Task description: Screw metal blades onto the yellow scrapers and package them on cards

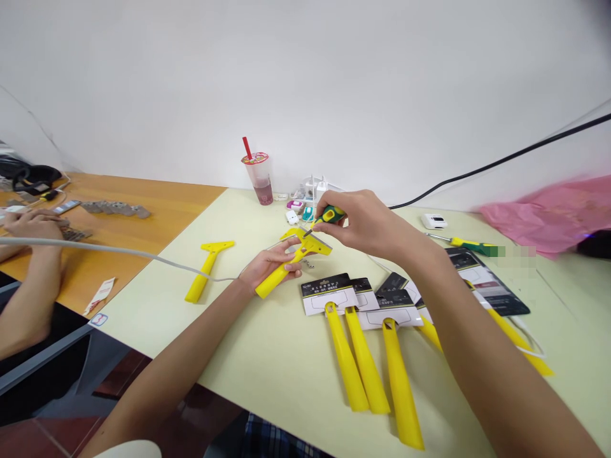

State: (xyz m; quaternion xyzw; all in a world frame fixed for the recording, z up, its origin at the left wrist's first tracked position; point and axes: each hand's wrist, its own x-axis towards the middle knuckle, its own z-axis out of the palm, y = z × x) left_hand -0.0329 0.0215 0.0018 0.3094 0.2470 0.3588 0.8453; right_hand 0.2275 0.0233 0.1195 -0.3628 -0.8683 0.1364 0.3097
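My left hand (pixel 267 268) is wrapped round the handle of a yellow scraper (pixel 281 275), its wide head pointing away from me. In my right hand (pixel 359 222) is a green and yellow screwdriver (pixel 333 214), gripped by the handle. The screwdriver's tip meets the scraper's head near its middle; whether a screw sits there is too small to tell. Another yellow scraper (pixel 208 270) lies on the table to the left of my left hand. Several small metal pieces (pixel 309 264) lie just beyond the fingers of my left hand.
Carded yellow handles (pixel 346 356) lie at the front right, partly under my right forearm. A second screwdriver (pixel 470 245) and a pink bag (pixel 548 213) lie farther right. A drink cup (pixel 260 178) stands near the wall. A co-worker's hand (pixel 33 226) is at the orange table; a cable crosses the left.
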